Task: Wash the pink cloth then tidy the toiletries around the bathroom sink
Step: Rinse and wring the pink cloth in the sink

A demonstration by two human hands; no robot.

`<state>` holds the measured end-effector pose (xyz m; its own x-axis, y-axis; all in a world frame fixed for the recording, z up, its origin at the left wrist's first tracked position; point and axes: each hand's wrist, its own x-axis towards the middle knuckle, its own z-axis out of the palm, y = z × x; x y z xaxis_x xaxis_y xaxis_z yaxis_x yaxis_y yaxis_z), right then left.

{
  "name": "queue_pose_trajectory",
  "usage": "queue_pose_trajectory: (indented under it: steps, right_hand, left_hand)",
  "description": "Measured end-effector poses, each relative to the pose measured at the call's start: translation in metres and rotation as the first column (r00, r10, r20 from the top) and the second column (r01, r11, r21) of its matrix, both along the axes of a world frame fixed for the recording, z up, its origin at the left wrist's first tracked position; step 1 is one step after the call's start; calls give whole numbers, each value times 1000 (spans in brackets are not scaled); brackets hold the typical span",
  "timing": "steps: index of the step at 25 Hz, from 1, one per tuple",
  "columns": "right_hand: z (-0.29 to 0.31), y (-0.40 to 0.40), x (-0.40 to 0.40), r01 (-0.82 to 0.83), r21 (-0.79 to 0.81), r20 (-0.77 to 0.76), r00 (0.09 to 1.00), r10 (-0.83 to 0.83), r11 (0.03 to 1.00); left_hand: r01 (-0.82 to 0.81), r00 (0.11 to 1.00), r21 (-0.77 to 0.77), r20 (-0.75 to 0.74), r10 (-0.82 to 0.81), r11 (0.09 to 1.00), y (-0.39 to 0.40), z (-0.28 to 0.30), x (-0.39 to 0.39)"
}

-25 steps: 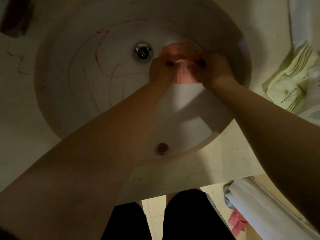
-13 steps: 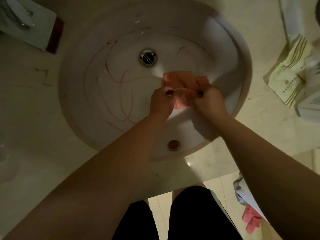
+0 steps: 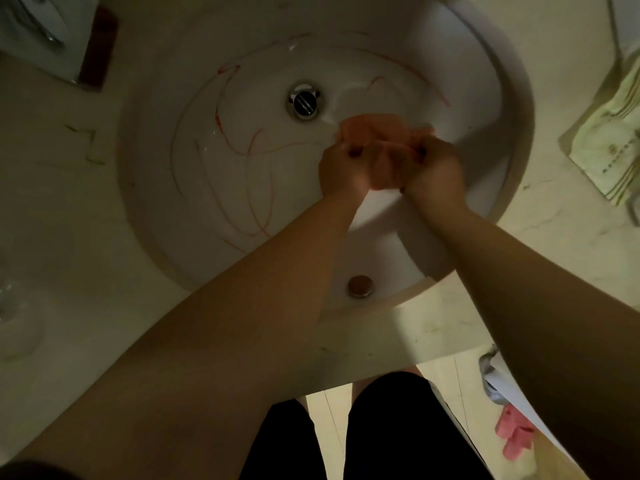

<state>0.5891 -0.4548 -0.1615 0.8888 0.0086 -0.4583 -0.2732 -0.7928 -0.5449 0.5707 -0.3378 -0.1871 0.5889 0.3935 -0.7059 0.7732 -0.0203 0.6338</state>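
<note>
We see both of our hands down inside the round white ceramic sink basin [image 3: 194, 188], clutching the bunched-up pink cloth [image 3: 384, 131] between them. Our left hand [image 3: 341, 171] has its fingers curled tightly around the near-left part of the cloth, and our right hand [image 3: 433, 169] grips the right part the same way, so the fabric is wadded between the two fists with a crumpled fold rising beyond our knuckles. The cloth sits just beside the round chrome drain [image 3: 305, 100], to its right and a little nearer to us, above the basin floor. Thin reddish streaks [image 3: 249, 168] curl across the left half of the basin. A small round copper-coloured overflow cap [image 3: 360, 286] is set in the near wall of the sink. On the pale marble countertop [image 3: 62, 209] we see a folded cream towel with green stripes [image 3: 609, 147] at the right edge, and a white box with a dark red side [image 3: 62, 39] at the far left corner.
</note>
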Motion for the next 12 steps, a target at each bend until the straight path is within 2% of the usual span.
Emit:
queue_pose_trajectory:
  steps: [5,12]
  right_hand:
    - [-7,6,27,21,54,83,996,-26,998]
    - [-11,26,71,-10,26,226,974,4,1000]
  left_hand:
    - [-11,1000,32,5,10,999,-4,-2,32]
    - [-3,997,30,71,1,1000,14,-9,87]
